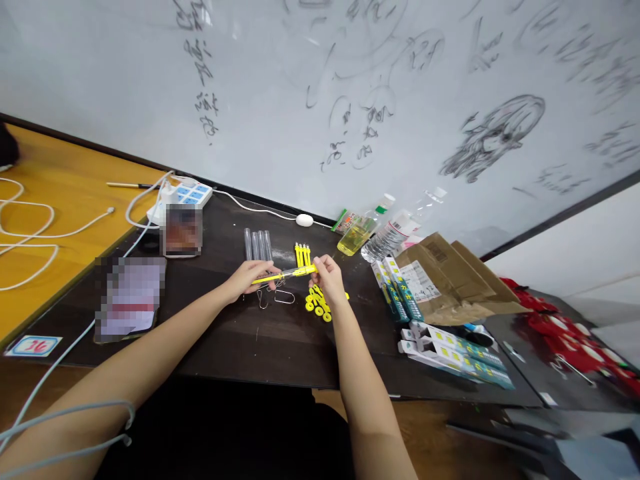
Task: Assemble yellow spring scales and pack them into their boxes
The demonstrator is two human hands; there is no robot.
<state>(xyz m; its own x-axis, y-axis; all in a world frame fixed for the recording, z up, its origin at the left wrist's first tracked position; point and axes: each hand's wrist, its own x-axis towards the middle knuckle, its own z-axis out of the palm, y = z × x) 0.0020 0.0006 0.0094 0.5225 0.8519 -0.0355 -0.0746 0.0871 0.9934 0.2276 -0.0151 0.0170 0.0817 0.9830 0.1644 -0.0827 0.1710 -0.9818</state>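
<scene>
My left hand (249, 278) and my right hand (327, 275) both pinch a yellow pen-like tool (286, 273) with a clear barrel, held level above the dark table (240, 333). The left hand grips the barrel end, the right hand the yellow end. Behind it lie several clear tubes (257, 244) and a few yellow pen parts (303, 254). Under my right hand sit several small yellow caps (319, 307). Thin metal clips (280, 297) lie between my hands.
Green-and-white boxes (453, 350) and brown cardboard (445, 277) lie at the right, with plastic bottles (385, 233) behind. A power strip (185, 195) and white cables (30, 220) sit at the left on a yellow table. A scribbled whiteboard (350, 100) rises behind.
</scene>
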